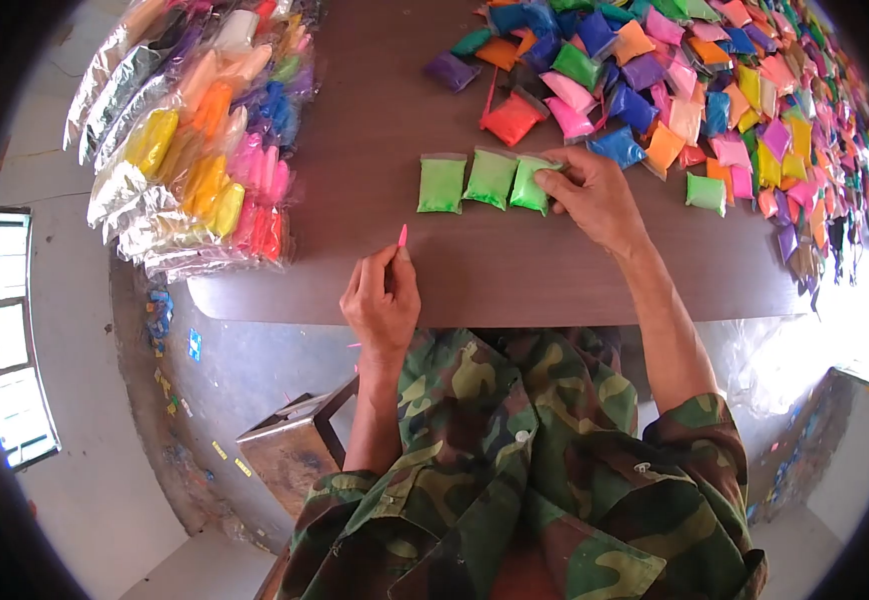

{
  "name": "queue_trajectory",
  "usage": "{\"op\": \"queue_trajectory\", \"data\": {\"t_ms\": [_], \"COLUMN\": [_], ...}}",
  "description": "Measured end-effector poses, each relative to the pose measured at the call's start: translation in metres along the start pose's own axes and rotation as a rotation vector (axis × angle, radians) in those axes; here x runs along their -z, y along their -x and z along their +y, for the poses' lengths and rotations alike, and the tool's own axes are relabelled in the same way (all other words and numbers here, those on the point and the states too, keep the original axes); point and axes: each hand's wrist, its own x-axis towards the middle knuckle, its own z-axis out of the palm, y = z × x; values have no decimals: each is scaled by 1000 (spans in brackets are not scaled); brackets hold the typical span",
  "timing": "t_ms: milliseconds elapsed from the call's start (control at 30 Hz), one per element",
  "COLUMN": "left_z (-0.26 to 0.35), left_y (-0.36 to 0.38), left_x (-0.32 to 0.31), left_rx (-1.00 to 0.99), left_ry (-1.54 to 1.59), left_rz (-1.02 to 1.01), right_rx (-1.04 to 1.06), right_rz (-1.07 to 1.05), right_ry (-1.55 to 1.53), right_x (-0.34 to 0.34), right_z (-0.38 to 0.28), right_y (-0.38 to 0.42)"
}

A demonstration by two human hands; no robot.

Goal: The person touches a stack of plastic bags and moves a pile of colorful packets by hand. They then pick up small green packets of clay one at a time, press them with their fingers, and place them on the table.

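Three small clear packets of bright green filling lie in a row on the brown table: the left packet (442,185), the middle packet (491,179) and the right packet (529,187). My right hand (593,195) pinches the right packet at its upper right edge between thumb and fingers. Nearer the table's front edge, my left hand (385,292) is closed around a small pink pointed stick (404,236), its tip upward; the fingers hide its lower part. A separate pale green packet (706,193) rests right of my right hand.
A large heap of multicoloured packets (645,75) covers the back right of the table (355,130). Stacked clear bags with colourful contents (195,140) fill the left side. A metal-and-wood stool (295,445) stands on the floor at lower left.
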Motion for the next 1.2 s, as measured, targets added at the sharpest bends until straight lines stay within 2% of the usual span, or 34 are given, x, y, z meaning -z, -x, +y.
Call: {"op": "queue_trajectory", "data": {"t_ms": [133, 233, 367, 467, 667, 767, 867, 967, 1067, 1200], "left_z": [-3, -2, -6, -8, 11, 13, 44, 72, 79, 98], "left_y": [1, 1, 0, 0, -6, -13, -14, 1, 10, 18], "left_x": [-1, 0, -3, -2, 5, 9, 11, -5, -17, -20], "left_rx": [-2, -3, -59, -13, -75, -213, -278, -119, 265, 169], "left_ry": [12, 9, 22, 66, -194, -389, -178, 276, 596, 465], "left_rz": [2, -2, 32, 23, -91, -89, -99, -281, -571, -459], "right_rx": [20, 94, 79, 56, 58, 56, 61, 32, 82, 22], "right_rz": [36, 58, 9, -2, -46, -47, -78, -99, -75, -68], "right_ry": [67, 239, 117, -31, -298, -438, -542, -548, -582, -567], "right_x": [-3, -2, 3, 5, 4, -1, -11, -18, -23, -14], "right_z": [1, 1, -4, -11, -8, 2, 1, -7, 2, -5], "right_y": [0, -2, 1, 23, 51, 56, 67, 82, 92, 110]}}
